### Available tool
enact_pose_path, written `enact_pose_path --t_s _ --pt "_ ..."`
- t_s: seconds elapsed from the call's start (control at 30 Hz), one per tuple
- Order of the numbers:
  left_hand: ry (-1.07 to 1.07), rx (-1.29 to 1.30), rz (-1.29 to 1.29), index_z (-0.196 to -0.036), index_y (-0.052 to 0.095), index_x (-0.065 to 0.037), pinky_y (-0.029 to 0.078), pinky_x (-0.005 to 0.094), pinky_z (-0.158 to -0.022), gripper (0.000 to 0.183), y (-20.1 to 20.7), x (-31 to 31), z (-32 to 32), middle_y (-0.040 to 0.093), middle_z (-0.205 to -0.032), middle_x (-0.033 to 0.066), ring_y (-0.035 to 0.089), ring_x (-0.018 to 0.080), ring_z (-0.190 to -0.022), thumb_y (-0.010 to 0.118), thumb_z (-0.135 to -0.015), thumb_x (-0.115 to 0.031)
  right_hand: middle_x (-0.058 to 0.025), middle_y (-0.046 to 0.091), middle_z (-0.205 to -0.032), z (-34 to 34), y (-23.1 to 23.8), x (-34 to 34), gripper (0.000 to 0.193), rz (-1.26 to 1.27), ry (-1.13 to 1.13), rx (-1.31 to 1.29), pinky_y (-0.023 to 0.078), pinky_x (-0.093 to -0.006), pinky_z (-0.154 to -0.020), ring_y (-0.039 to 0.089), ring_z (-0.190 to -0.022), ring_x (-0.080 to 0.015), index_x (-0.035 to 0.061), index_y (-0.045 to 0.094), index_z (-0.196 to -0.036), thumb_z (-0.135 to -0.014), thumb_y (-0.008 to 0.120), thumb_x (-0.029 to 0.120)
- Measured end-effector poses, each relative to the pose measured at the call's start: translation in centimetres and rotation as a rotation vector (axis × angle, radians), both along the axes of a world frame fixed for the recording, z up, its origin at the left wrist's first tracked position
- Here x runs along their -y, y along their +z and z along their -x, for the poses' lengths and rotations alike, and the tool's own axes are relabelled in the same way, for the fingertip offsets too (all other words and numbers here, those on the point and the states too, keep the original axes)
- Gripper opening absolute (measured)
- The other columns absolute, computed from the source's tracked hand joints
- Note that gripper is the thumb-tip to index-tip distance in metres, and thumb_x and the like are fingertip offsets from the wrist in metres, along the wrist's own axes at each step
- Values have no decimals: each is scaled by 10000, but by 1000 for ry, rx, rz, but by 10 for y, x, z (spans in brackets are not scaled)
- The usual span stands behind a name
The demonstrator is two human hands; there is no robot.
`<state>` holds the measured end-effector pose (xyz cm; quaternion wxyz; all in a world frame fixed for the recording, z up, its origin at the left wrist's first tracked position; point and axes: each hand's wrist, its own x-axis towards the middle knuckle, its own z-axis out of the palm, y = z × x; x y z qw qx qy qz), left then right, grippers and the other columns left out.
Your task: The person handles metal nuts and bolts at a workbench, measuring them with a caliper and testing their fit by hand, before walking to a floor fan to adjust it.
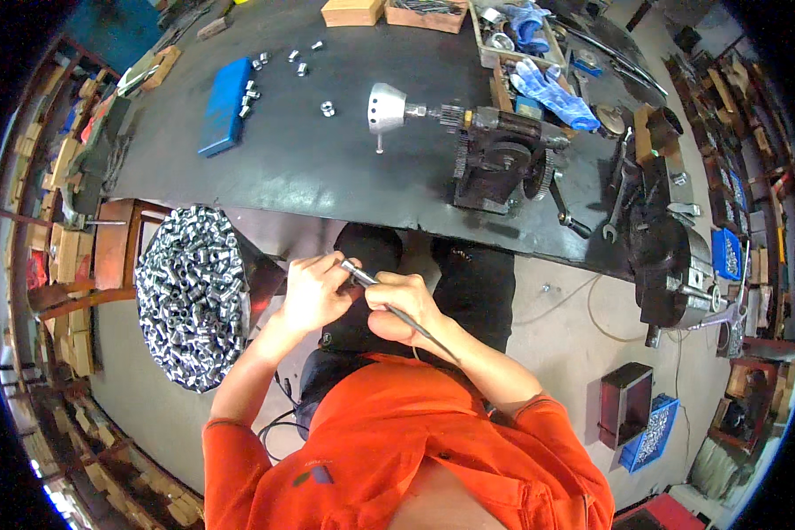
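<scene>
My left hand (316,293) is closed, its fingertips pinching a small shiny metal sleeve (348,264) over my lap. Beside it, my right hand (404,305) is wrapped round a slim rod-shaped tool (421,330), whose thin dark shaft runs back along my right wrist. The tool's front end meets the sleeve between both hands; whether it sits inside is too small to tell. To the left of my left hand stands a heaped pile of similar metal sleeves (193,300). On the dark bench (300,177) ahead lie several loose sleeves (328,109).
A blue flat block (225,106) lies on the bench at left. Ahead right stands a geared hand-crank device (503,159) with a silver conical head (386,109). Blue gloves (556,95), wrenches (617,208) and a vise (676,269) are farther right. A blue crate (652,433) is on the floor.
</scene>
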<state>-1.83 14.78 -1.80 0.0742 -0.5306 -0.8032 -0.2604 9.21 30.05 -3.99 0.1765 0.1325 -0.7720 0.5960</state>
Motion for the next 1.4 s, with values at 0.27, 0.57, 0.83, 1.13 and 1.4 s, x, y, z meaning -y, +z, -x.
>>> enact_pose_path --t_s 0.27,0.57,0.83,1.13,1.4 --pt "267 88 -27 -823 635 -35 447 344 -490 165 15 13 38 589 -670 106 569 242 -527 708 -714 -135 -66 322 -564 -74 2 -56 236 -258 -323 -120 288 -359 -381 376 -419 -236 92 359 -540 -573 591 120" --pt "311 -28 -62 -848 650 -47 455 357 -531 202 17 27 65 587 -640 91 572 254 -543 737 -710 -165 -90 339 -557 -115 -46 -65 233 -397 -656 -4 317 -381 -393 402 -437 -270 82 390 -548 -559 621 111" --pt "376 84 30 -889 660 -57 471 365 -580 216 34 6 103 604 -637 105 614 276 -596 710 -750 -215 -88 321 -547 -104 -48 -40 232 -362 -615 -126 338 -388 -389 413 -439 -258 84 370 -519 -519 601 65" --pt "382 177 73 -902 666 -51 472 368 -582 236 18 -34 128 597 -617 125 617 281 -593 701 -740 -219 -79 317 -526 -118 -53 -55 250 -387 -480 -92 311 -382 -403 401 -461 -264 80 359 -530 -579 599 131" --pt "435 174 -17 -937 669 -64 488 392 -652 241 -1 -57 169 632 -689 161 647 325 -699 699 -744 -205 -109 410 -600 -94 -69 -42 245 -359 -291 110 369 -399 -436 467 -509 -305 90 395 -546 -567 639 96"
